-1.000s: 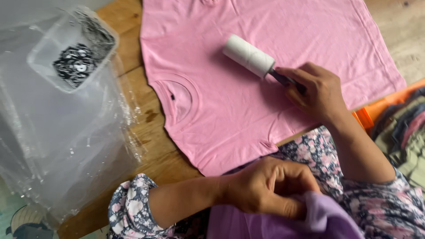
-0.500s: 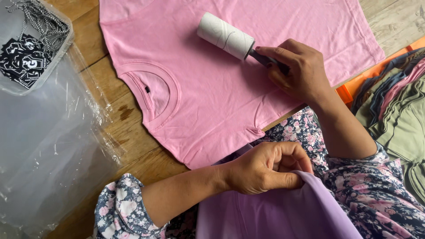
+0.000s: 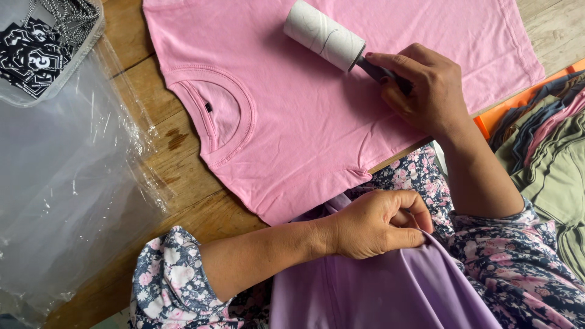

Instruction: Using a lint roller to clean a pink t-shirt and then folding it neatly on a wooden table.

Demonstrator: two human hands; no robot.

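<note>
Lilac cloth is bunching in your lap, nearest to you, and your left hand is clenching a fold of it between thumb and curled fingers. That pinch is sitting right at the hem of the pink T-shirt; if you are tugging the lilac piece while the hem is caught under it, you are likely dragging the shirt off the wooden table and creasing it.

Further out, your right hand is gripping the dark handle of the lint roller, whose white drum is lying on the shirt's chest, angled up and to the left. Pressing hard on loose fabric is risking the sticky sheet lifting the cloth and rucking it.

Beyond the collar, clear plastic bags are lying just beside the shirt, and a tray of black tags is sitting at the far left corner. A wide stroke leftward could be snagging the film onto the roller.
</note>
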